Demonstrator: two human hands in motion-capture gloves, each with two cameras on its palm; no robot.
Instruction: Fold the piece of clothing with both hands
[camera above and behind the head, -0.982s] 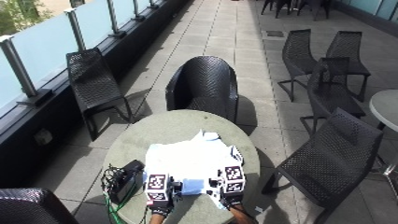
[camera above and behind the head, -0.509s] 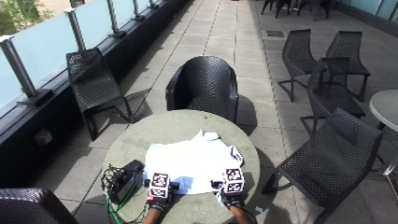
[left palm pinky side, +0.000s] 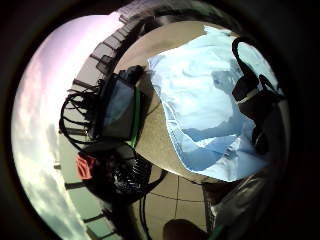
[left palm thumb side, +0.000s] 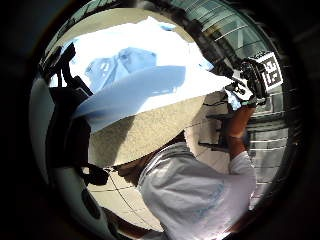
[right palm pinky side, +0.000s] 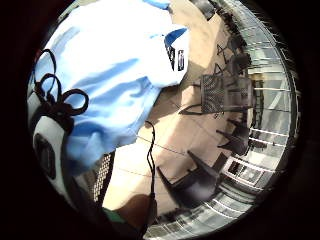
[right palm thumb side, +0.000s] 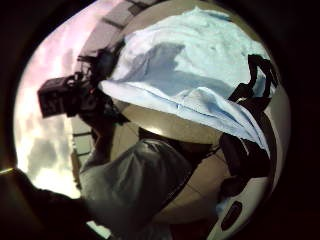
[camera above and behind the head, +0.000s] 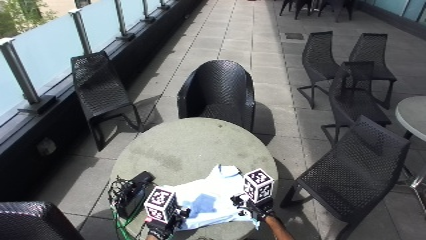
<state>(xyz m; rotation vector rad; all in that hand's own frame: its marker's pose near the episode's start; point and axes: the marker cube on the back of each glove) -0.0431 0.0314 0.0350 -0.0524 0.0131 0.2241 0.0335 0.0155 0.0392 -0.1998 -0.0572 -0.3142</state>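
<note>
A light blue piece of clothing (camera above and behind the head: 210, 200) lies at the near edge of the round grey table (camera above and behind the head: 186, 145). My left hand (camera above and behind the head: 163, 227) grips its near left corner and my right hand (camera above and behind the head: 256, 207) grips its near right corner, both lifted a little off the table. The left thumb side palm view shows the right hand (left palm thumb side: 247, 87) pinching the cloth (left palm thumb side: 145, 85), whose near edge hangs raised between the hands. In the right thumb side palm view the left hand (right palm thumb side: 87, 102) holds the other end of that edge (right palm thumb side: 185, 102). The collar end lies flat, farther out on the table.
A black device with coiled cables (camera above and behind the head: 130, 192) sits on the table just left of the clothing. Black wicker chairs stand around: one beyond the table (camera above and behind the head: 216, 92), one at the right (camera above and behind the head: 356, 170), one at the left (camera above and behind the head: 100, 90). A glass railing (camera above and behind the head: 46, 45) runs along the left.
Both hands have drawn the clothing toward me, so its far edge now lies nearer the table's front. The hands have spread slightly apart and lifted the near edge.
</note>
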